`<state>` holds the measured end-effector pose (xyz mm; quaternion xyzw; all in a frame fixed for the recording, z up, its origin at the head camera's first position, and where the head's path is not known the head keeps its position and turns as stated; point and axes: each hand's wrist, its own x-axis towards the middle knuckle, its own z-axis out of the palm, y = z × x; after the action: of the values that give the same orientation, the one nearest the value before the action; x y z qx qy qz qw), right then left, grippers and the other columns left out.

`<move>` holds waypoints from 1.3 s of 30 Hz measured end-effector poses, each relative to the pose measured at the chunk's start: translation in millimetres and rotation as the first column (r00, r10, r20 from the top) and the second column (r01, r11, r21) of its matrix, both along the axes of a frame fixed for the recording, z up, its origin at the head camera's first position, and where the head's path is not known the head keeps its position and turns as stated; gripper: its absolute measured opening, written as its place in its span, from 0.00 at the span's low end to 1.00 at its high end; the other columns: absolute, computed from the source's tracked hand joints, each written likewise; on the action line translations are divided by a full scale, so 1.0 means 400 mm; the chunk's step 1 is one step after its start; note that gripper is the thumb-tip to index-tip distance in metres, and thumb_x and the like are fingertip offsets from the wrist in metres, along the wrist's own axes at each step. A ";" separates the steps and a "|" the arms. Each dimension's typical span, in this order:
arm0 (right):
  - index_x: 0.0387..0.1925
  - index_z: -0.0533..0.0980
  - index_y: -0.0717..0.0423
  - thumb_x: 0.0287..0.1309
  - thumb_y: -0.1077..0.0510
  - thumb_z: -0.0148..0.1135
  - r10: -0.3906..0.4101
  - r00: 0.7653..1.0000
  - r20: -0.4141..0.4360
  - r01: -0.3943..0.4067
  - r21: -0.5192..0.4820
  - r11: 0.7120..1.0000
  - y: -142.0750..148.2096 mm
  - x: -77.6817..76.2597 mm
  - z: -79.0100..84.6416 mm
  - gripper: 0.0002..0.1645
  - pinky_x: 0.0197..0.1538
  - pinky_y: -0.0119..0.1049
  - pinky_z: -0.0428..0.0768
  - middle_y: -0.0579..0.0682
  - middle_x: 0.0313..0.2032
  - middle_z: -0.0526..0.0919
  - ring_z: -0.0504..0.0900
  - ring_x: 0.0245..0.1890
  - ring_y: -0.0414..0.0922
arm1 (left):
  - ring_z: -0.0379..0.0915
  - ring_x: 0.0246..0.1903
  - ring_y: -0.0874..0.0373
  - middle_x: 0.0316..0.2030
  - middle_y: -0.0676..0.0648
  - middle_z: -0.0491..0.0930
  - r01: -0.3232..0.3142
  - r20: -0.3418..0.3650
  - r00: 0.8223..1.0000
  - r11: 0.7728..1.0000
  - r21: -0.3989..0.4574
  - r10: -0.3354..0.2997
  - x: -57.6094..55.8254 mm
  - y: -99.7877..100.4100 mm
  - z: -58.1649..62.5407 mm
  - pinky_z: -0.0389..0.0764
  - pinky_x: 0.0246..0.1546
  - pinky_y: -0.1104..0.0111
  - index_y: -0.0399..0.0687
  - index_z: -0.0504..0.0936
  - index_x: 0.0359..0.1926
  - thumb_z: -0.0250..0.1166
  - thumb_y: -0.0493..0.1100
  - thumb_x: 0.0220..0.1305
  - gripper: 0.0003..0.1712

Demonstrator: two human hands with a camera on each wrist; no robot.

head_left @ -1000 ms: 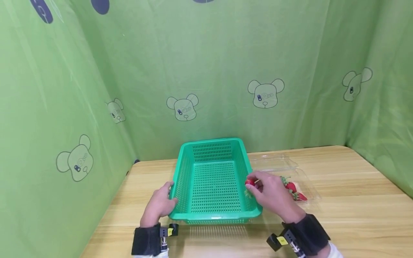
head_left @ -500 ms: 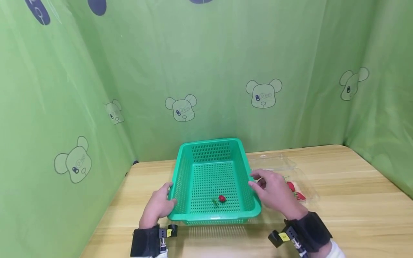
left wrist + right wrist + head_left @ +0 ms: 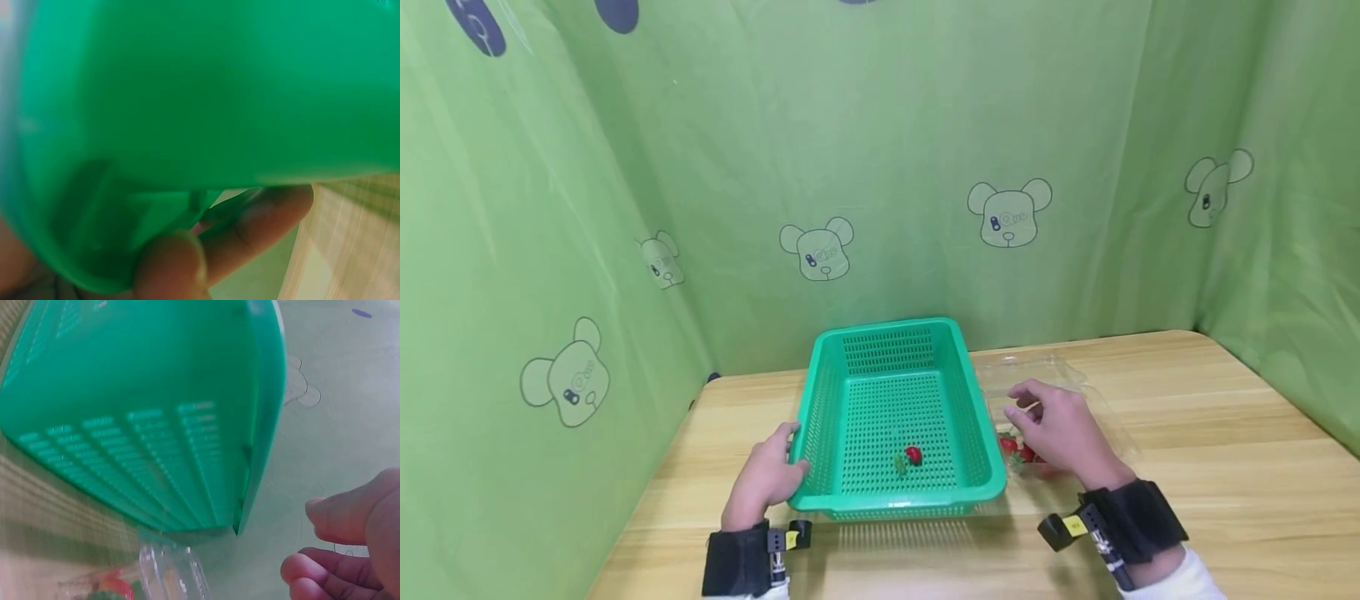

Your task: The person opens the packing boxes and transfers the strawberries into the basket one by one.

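A green plastic basket (image 3: 891,502) with slotted walls stands at the middle of the table. My left hand (image 3: 769,473) grips its left rim near the front corner, and the left wrist view shows the thumb and a finger (image 3: 250,234) at the rim. On the basket's floor lie a red strawberry (image 3: 913,455) and, beside it, a small green leafy piece (image 3: 900,465). My right hand (image 3: 1063,427) hovers right of the basket, thumb and fingers apart with nothing between them. Under it, strawberries (image 3: 1026,452) lie in a clear plastic box (image 3: 1108,417), partly hidden by the hand.
The clear box's open lid (image 3: 1026,371) lies behind it, close to the basket's right wall. A light wooden table (image 3: 1217,467) extends to the right and front. A green curtain (image 3: 910,167) with bear-face prints hangs behind the table and along both sides.
The right hand let go of a strawberry, which dropped onto the basket's floor. Then this hand moved right, away from the rim to above the clear box. The left hand stayed on the rim.
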<state>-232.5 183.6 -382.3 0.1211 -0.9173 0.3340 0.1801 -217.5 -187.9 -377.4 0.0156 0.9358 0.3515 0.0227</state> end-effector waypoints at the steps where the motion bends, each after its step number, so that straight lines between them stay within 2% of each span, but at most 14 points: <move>1: 0.43 0.77 0.62 0.59 0.59 0.61 -0.003 1.000 0.015 0.003 0.004 1.000 0.004 -0.002 -0.002 0.13 0.35 0.51 0.82 0.61 0.37 0.85 0.83 0.32 0.51 | 0.74 0.48 0.40 0.54 0.27 0.73 0.000 0.002 1.000 1.000 0.002 0.000 0.000 0.000 0.000 0.79 0.40 0.52 0.36 0.61 0.66 0.59 0.33 0.61 0.33; 8: 0.44 0.77 0.62 0.59 0.58 0.61 -0.025 0.994 0.104 0.021 0.037 0.999 0.034 -0.015 -0.017 0.14 0.38 0.54 0.80 0.61 0.37 0.84 0.81 0.35 0.54 | 0.74 0.47 0.41 0.54 0.27 0.73 -0.003 0.010 1.000 1.000 0.005 0.003 0.001 -0.001 0.002 0.79 0.38 0.54 0.36 0.61 0.66 0.59 0.34 0.61 0.33; 18: 0.48 0.75 0.64 0.59 0.57 0.61 -0.065 0.974 0.215 0.053 0.057 0.997 0.082 -0.028 -0.034 0.18 0.38 0.51 0.80 0.63 0.40 0.81 0.79 0.38 0.56 | 0.74 0.48 0.41 0.55 0.27 0.73 -0.006 0.019 1.000 1.000 0.010 0.006 0.003 0.003 0.006 0.79 0.40 0.53 0.36 0.61 0.66 0.59 0.34 0.61 0.33; 25: 0.44 0.76 0.64 0.56 0.57 0.63 -0.076 0.961 0.266 0.052 0.093 0.994 0.097 -0.032 -0.039 0.17 0.38 0.53 0.77 0.63 0.39 0.81 0.78 0.38 0.57 | 0.75 0.46 0.42 0.55 0.27 0.73 -0.003 0.028 1.000 1.000 0.010 0.003 0.003 0.003 0.005 0.79 0.38 0.54 0.37 0.60 0.67 0.59 0.34 0.61 0.33; 31: 0.38 0.79 0.61 0.53 0.58 0.65 -0.082 0.936 0.341 0.030 0.156 0.987 0.110 -0.032 -0.033 0.12 0.36 0.51 0.77 0.60 0.35 0.82 0.78 0.34 0.55 | 0.75 0.44 0.44 0.54 0.28 0.74 -0.002 0.022 1.000 1.000 0.008 0.002 0.001 0.001 0.003 0.79 0.37 0.55 0.37 0.60 0.67 0.59 0.33 0.61 0.33; 39: 0.34 0.79 0.58 0.51 0.60 0.64 -0.109 0.879 0.465 0.004 0.221 0.975 0.124 -0.031 -0.038 0.07 0.30 0.44 0.74 0.53 0.30 0.81 0.75 0.29 0.50 | 0.75 0.43 0.45 0.54 0.28 0.74 0.002 0.017 1.000 1.000 0.001 -0.002 0.002 0.001 0.003 0.79 0.37 0.55 0.37 0.60 0.67 0.59 0.33 0.61 0.33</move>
<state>-244.9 233.2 -397.5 0.0274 -0.9669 0.2477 -0.0540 -216.5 -187.6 -376.3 0.0135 0.9354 0.3520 0.0310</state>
